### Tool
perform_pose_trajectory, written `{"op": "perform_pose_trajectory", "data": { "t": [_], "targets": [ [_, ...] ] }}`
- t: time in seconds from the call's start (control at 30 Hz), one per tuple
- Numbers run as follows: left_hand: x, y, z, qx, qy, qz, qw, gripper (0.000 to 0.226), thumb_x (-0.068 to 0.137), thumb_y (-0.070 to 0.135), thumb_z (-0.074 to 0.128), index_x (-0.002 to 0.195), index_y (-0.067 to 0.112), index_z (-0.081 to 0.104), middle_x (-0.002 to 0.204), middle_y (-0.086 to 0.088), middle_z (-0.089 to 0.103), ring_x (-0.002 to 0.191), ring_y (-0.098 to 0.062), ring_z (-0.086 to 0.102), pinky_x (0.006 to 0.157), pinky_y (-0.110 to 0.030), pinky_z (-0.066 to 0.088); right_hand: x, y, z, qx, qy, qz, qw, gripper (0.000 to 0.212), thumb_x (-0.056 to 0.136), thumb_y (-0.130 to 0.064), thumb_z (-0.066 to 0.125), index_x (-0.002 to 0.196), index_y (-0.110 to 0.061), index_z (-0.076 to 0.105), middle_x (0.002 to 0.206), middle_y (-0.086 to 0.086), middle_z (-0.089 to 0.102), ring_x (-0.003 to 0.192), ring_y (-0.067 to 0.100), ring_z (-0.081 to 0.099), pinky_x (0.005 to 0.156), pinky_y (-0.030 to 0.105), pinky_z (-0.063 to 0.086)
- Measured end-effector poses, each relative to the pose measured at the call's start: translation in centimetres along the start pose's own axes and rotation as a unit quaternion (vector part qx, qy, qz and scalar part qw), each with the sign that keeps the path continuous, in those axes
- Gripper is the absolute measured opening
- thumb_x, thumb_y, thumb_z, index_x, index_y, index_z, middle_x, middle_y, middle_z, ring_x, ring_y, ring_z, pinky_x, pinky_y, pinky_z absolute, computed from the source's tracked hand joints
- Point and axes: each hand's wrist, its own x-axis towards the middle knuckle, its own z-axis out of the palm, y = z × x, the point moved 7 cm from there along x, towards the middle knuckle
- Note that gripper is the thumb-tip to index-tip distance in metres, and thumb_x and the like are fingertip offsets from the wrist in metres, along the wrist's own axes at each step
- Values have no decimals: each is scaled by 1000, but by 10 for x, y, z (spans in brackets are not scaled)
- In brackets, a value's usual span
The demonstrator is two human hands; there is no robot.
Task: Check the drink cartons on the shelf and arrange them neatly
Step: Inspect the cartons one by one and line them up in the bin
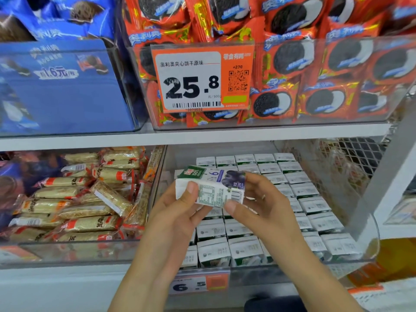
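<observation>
A small white drink carton (216, 188) with a green top and purple grape print lies on its side in the air above the lower shelf bin. My left hand (180, 210) grips its left end, thumb on the label side. My right hand (263, 203) pinches its right end, thumb below and fingers above. Beneath them, several rows of identical cartons (299, 192) stand upright, tops showing, in a clear plastic bin (371, 235).
Left of the carton bin, a clear bin holds wrapped yellow snack bars (90, 210). The upper shelf carries red cookie packs (326, 70), a blue cookie box (63, 86) and an orange price tag (202, 79). A white shelf post (382, 176) and a wire mesh side wall (353, 158) stand on the right. A 6.5 price tag (198, 284) hangs below.
</observation>
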Motion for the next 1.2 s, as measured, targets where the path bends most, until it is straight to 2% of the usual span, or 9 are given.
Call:
{"op": "perform_pose_trajectory", "data": {
  "t": [0.13, 0.3, 0.43, 0.53, 0.7, 0.9, 1.0, 1.13, 1.2],
  "targets": [
    [0, -5, 0, 40, -2, -17, 999, 22, 78, 30, 71, 98, 24, 76, 116, -8, 70, 111, -24, 65, 90, -31, 54, -2, -4, -6, -8, 38, -36, 999, 46, 65, -37, 78, 108, -33, 61, 103, -13, 68, 99, 4, 63, 84, 14, 48],
    [-1, -29, -2, 39, 29, -94, 994, 56, 75, 38, 62, 119, 4, 61, 114, -12, 70, 103, -26, 68, 82, -36, 58, -8, -17, -15, -155, 133, -102, 974, 46, 60, -60, 68, 100, -39, 56, 97, -18, 63, 96, -2, 58, 80, 5, 41],
    [0, -32, 1, -15, 38, -86, 995, 47, 77, 35, 61, 107, -2, 64, 107, -18, 70, 96, -28, 68, 72, -32, 57, -14, -28, -15, -217, 149, -161, 951, 46, 62, -63, 68, 99, -41, 50, 94, -21, 58, 94, -5, 55, 77, 4, 39],
    [0, -27, 2, 34, 21, -53, 998, 37, 78, 38, 60, 98, 10, 74, 107, -11, 72, 100, -23, 69, 78, -29, 57, -12, -24, -16, -161, 142, -130, 968, 44, 63, -61, 68, 98, -39, 53, 93, -18, 63, 94, -1, 58, 78, 7, 41],
    [0, -11, 1, 123, 38, 14, 992, 53, 69, 37, 74, 118, 18, 65, 115, 2, 70, 110, -14, 64, 95, -37, 49, 2, -3, -16, 52, 80, -2, 995, 43, 72, -50, 71, 108, -29, 61, 97, -13, 70, 90, 3, 65, 77, 15, 51],
    [-2, 1, 1, 184, 25, 85, 979, 50, 74, 22, 79, 119, 31, 61, 113, 8, 69, 103, -13, 65, 78, -21, 54, 11, 22, -14, 197, 46, 129, 971, 46, 60, -49, 59, 94, -18, 65, 76, 2, 73, 73, 18, 71, 68, 24, 58],
    [-4, 8, 5, 197, 19, 122, 973, 40, 75, 25, 77, 113, 29, 62, 111, 6, 70, 100, -12, 66, 78, -21, 53, 12, 24, -4, 176, -4, 153, 973, 46, 63, -48, 54, 94, -15, 63, 73, 7, 73, 70, 19, 71, 68, 25, 59],
    [-10, 22, 4, 228, 32, 197, 953, 35, 75, 18, 78, 104, 28, 61, 104, 6, 72, 100, -11, 67, 77, -20, 53, 9, 19, -7, 43, -12, 76, 996, 24, 80, -29, 64, 104, -28, 67, 96, -10, 73, 92, 6, 67, 81, 21, 55],
    [-13, 28, 4, 295, 38, 226, 928, 36, 75, 20, 72, 103, 38, 59, 105, 14, 70, 103, -7, 65, 81, -19, 52, 5, 8, -10, -27, -7, 0, 1000, 45, 84, -14, 70, 119, -38, 58, 112, -20, 65, 106, 2, 60, 86, 18, 51]
  ]
}}
